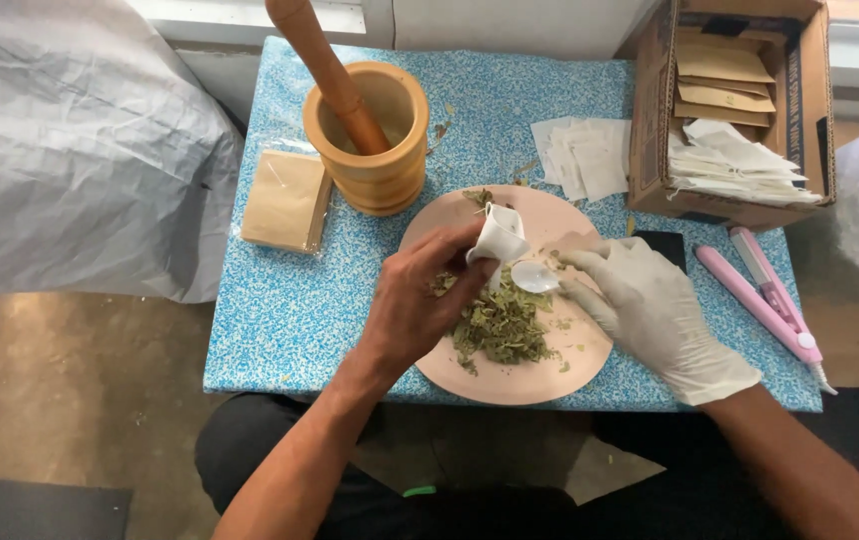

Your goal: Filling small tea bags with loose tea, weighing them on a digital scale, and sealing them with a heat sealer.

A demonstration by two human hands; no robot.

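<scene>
My left hand, bare, holds a small white paper sachet open end up over a pink plate. A pile of dried green leaves lies on the plate. My right hand, in a white glove, holds a small white plastic spoon just below the sachet's mouth, above the leaves.
A wooden mortar with a pestle stands behind the plate on the blue speckled table. A packet of brown sachets lies left of it. White sachets, a cardboard box and a pink sealer tool are at the right.
</scene>
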